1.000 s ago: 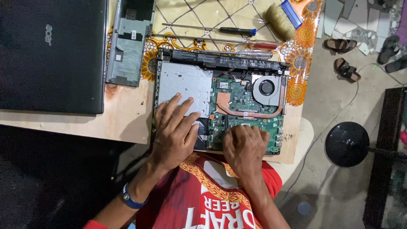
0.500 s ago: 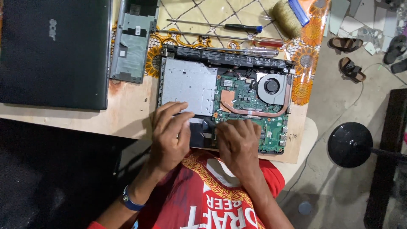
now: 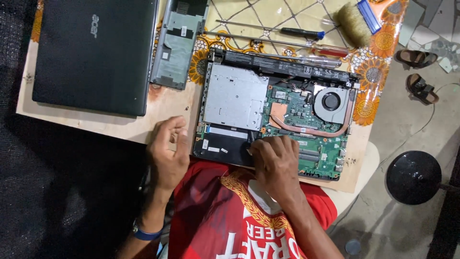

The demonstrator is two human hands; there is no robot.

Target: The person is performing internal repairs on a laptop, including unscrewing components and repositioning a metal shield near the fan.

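Observation:
An opened laptop base (image 3: 239,98) lies on the table, showing a silver optical drive, a green motherboard (image 3: 306,112), a copper heat pipe and a fan (image 3: 330,101). A black drive (image 3: 223,146) sits in its near left corner. My right hand (image 3: 275,163) rests palm down on the near edge of the board, with its fingertips at the black drive's right edge. My left hand (image 3: 167,153), with a blue wristband, hovers over the wooden table edge just left of the laptop, fingers loosely curled and holding nothing.
A closed black laptop (image 3: 93,52) lies at the far left, with a grey cover panel (image 3: 177,45) beside it. Two screwdrivers (image 3: 287,32) and a brush (image 3: 352,21) lie beyond the opened base. A black stool (image 3: 413,176) and sandals (image 3: 419,72) are on the floor to the right.
My left hand has lifted off the black drive and moved left, off the laptop to the table edge. My right hand has stayed on the near edge of the board.

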